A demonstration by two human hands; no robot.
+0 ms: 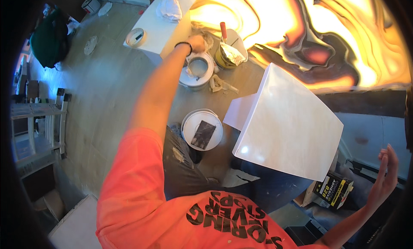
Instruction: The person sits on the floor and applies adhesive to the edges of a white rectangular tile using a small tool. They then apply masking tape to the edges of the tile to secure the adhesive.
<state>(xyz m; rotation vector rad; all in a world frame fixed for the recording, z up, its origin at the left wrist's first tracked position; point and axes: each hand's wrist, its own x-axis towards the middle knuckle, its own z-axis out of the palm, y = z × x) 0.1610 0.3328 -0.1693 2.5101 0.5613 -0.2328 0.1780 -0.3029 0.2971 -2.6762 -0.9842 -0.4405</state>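
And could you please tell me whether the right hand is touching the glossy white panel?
Apart: the head view shows a clear gap between the right hand and the white panel.

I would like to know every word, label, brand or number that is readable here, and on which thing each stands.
Wording not copied; only where print stands:
Orange-red shirt: large black lettering on the front, clear enough to read.
Black and yellow box: words and a number, readable.
Yellow tub: any print is too small to read.
Dark surface at lower right: pale lettering, too small to read.
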